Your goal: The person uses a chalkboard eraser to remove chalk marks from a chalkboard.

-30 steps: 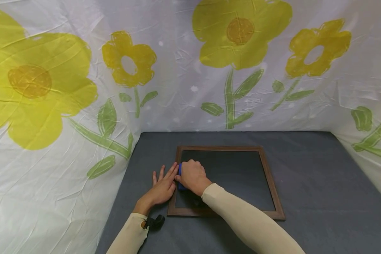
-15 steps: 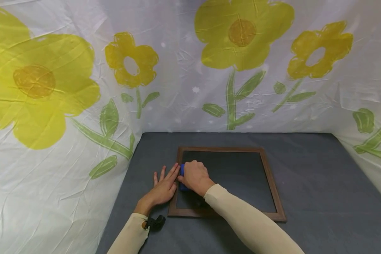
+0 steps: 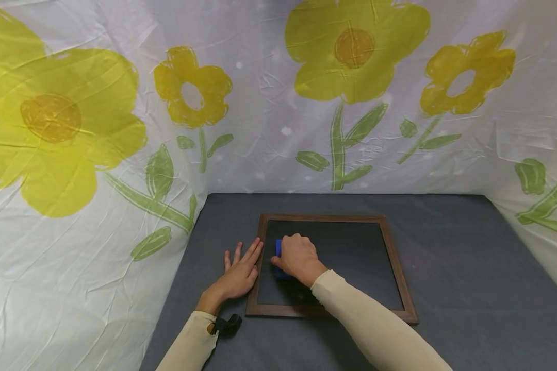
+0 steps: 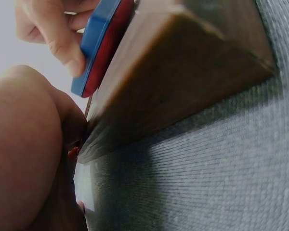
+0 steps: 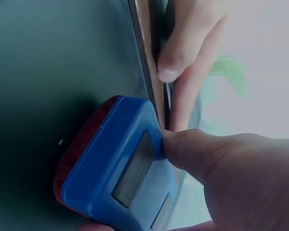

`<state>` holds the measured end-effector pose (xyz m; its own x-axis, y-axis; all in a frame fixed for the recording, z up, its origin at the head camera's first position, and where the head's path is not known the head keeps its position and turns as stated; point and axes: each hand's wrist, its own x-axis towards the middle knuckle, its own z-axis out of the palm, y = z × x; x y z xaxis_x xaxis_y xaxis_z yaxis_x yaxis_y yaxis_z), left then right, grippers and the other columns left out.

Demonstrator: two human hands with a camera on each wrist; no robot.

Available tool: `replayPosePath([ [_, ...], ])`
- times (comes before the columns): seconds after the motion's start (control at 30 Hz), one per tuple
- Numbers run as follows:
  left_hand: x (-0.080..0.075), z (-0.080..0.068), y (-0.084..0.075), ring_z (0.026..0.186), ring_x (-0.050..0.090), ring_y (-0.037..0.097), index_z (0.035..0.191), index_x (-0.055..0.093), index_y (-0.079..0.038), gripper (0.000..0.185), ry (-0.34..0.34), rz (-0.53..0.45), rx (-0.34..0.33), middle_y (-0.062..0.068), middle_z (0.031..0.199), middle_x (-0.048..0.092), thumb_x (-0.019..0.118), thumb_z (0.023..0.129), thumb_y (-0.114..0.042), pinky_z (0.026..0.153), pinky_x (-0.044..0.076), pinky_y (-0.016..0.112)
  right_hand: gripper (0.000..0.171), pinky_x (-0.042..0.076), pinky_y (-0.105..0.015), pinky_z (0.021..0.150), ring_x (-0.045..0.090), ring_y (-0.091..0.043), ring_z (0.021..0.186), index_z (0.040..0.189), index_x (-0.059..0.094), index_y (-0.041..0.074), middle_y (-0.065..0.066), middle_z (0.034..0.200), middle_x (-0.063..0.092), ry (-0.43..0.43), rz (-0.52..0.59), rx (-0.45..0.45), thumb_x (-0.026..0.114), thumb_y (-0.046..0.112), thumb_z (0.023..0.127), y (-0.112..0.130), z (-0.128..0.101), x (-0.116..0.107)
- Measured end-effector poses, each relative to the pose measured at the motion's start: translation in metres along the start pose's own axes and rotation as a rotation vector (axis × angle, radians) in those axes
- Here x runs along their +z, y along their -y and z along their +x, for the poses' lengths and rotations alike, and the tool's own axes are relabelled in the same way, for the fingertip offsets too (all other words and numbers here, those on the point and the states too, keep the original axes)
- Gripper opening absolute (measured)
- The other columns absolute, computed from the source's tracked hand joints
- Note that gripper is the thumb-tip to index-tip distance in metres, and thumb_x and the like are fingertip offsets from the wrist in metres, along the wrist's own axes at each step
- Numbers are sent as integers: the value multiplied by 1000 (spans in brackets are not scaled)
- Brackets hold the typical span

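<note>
A blackboard (image 3: 348,257) with a brown wooden frame lies flat on the dark grey cloth. My right hand (image 3: 299,257) grips a blue board eraser (image 3: 278,249) over the left part of the black surface. In the right wrist view the eraser (image 5: 118,159) shows a red felt underside against the board, with my thumb on its near edge. My left hand (image 3: 236,275) rests with spread, straight fingers at the left side of the frame, fingertips on the wood. The left wrist view shows the frame's edge (image 4: 149,82) beside that hand and the eraser's red felt (image 4: 113,43) above it.
Dark grey cloth (image 3: 469,268) covers the table around the board. White fabric with yellow flowers (image 3: 260,103) hangs behind and at both sides. A black strap camera (image 3: 229,324) sits on the left wrist.
My right hand has slid the eraser a little to the right, away from the left side of the frame. The left hand stays in place at the frame.
</note>
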<state>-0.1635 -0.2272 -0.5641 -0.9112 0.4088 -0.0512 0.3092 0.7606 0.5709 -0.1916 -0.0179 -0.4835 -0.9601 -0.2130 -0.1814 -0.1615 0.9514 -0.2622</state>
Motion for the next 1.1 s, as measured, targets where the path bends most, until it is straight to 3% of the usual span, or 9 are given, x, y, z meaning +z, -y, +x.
replayPosePath([
  [0.37, 3, -1, 6, 165, -5, 60, 176, 23, -8, 70, -42, -56, 71, 7, 186, 13, 42, 109, -13, 119, -17, 84, 61, 61, -38, 57, 67, -22, 63, 121, 79, 2, -12, 87, 72, 19, -27, 77, 81, 58, 95, -32, -7, -9],
  [0.67, 1, 1, 6, 167, -6, 57, 177, 21, -9, 69, -24, -17, 45, 9, 186, 12, 41, 111, -14, 121, -16, 82, 66, 59, -40, 56, 66, -26, 69, 127, 75, 2, -15, 93, 70, 10, -29, 134, 80, 59, 95, -58, -13, -18],
  [0.87, -5, 0, -2, 168, -10, 54, 177, 15, -9, 69, 32, 24, 5, 8, 186, 7, 40, 113, -13, 122, -14, 82, 67, 61, -41, 58, 65, -26, 69, 127, 75, 1, -15, 92, 69, 13, -23, 150, 81, 59, 94, -71, -17, -21],
  [1.1, -4, 0, -3, 168, -11, 52, 177, 14, -10, 69, 45, 47, -10, 7, 187, 6, 39, 113, -14, 122, -13, 82, 69, 60, -43, 58, 66, -26, 68, 127, 74, 0, -15, 89, 68, 17, -22, 177, 82, 59, 93, -86, -22, -28],
])
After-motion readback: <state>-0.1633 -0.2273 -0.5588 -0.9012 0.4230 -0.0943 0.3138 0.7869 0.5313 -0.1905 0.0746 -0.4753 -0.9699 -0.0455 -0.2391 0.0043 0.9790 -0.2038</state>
